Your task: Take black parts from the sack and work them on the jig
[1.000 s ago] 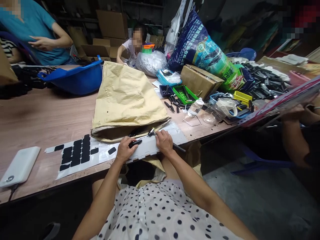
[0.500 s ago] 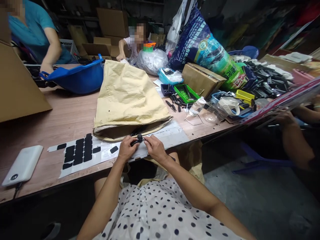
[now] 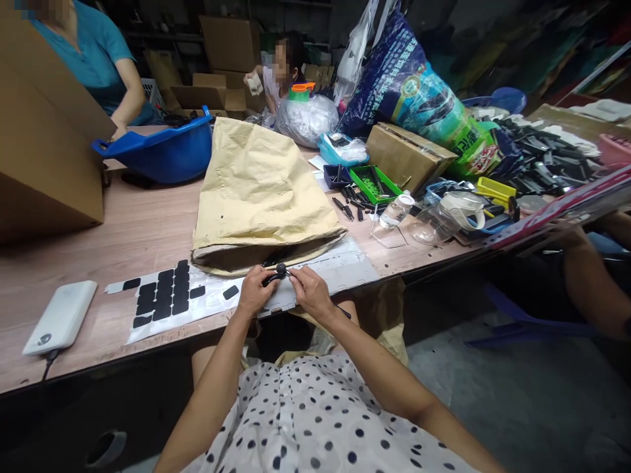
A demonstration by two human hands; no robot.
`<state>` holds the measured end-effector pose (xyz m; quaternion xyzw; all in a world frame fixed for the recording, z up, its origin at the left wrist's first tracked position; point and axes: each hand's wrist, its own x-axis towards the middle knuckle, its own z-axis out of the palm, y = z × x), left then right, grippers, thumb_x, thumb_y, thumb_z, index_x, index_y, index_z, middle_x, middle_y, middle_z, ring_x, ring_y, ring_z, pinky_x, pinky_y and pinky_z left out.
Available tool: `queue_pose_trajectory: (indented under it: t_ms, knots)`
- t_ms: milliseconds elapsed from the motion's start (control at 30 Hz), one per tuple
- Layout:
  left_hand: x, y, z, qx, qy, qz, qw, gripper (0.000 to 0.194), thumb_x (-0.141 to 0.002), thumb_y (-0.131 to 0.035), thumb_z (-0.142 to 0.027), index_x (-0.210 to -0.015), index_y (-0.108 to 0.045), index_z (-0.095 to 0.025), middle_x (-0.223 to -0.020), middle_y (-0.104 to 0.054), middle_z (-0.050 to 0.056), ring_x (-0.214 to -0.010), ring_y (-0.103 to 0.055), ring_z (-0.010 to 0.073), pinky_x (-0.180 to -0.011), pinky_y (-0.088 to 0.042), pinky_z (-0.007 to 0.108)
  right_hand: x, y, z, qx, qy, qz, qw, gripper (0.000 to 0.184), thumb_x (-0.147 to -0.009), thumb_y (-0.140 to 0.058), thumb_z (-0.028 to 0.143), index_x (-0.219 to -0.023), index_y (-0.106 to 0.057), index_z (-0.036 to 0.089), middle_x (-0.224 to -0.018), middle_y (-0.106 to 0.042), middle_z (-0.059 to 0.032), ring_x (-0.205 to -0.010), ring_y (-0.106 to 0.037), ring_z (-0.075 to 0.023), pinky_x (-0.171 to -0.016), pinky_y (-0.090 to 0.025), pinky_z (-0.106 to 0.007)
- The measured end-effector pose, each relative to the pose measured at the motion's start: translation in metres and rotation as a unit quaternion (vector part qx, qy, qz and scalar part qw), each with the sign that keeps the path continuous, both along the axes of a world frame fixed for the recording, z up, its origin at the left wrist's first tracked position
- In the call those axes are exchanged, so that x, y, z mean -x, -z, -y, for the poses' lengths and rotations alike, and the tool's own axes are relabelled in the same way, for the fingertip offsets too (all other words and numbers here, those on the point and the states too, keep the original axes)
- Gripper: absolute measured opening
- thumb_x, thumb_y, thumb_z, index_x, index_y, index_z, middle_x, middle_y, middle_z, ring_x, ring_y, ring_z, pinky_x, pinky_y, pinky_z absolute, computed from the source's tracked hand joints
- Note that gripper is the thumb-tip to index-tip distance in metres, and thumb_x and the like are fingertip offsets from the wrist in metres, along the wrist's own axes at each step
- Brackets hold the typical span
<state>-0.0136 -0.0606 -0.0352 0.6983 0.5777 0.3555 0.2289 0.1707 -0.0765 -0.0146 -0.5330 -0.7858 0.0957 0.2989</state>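
Small black part (image 3: 271, 280) is pinched by fingers of left hand (image 3: 253, 292), round-headed tool (image 3: 280, 269) by those of right hand (image 3: 311, 292) — both near mouth of kraft sack (image 3: 266, 190). Part seems light, stiff, maybe slippery — best held by its sides.

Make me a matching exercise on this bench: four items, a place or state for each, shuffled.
Items
1. White device
2. Tan sack
3. Green tray
4. Left hand

Places and states
A. Beside the small dark blue tray
B. Holding a black part
C. Has a dark cable at its near end
D. Lying flat, mouth towards the wearer

Pairs: 1-C, 2-D, 3-A, 4-B
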Motion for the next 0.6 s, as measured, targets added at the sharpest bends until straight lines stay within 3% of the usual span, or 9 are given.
queue_pose_trajectory:
  t_ms: [367, 600]
  knots:
    - [0.000, 0.001, -0.001, 0.000, 0.003, -0.013, 1.000, 0.015, -0.079, -0.069, -0.028, -0.090, -0.076, -0.023, -0.081, -0.063, 0.002, -0.081, -0.061, 0.0199, -0.079, -0.051, 0.033, -0.003, 0.004, -0.004, -0.004, 0.029, 0.018, 0.999, 0.027, -0.097, -0.048, 0.021, -0.110, -0.072, 0.024, -0.091, -0.068, -0.0041, -0.088, -0.063, -0.0171, -0.081, -0.049, -0.025]
    - [-0.005, -0.001, 0.002, 0.008, -0.005, -0.011, 1.000, 0.013, -0.077, -0.068, -0.025, -0.088, -0.074, -0.023, -0.083, -0.062, 0.002, -0.083, -0.060, 0.0203, -0.080, -0.051, 0.034, -0.037, 0.007, -0.044, -0.048, 0.066, 0.076, 0.994, 0.027, -0.096, -0.049, 0.021, -0.111, -0.072, 0.023, -0.091, -0.065, -0.0067, -0.090, -0.057, -0.0210, -0.080, -0.044, -0.029]
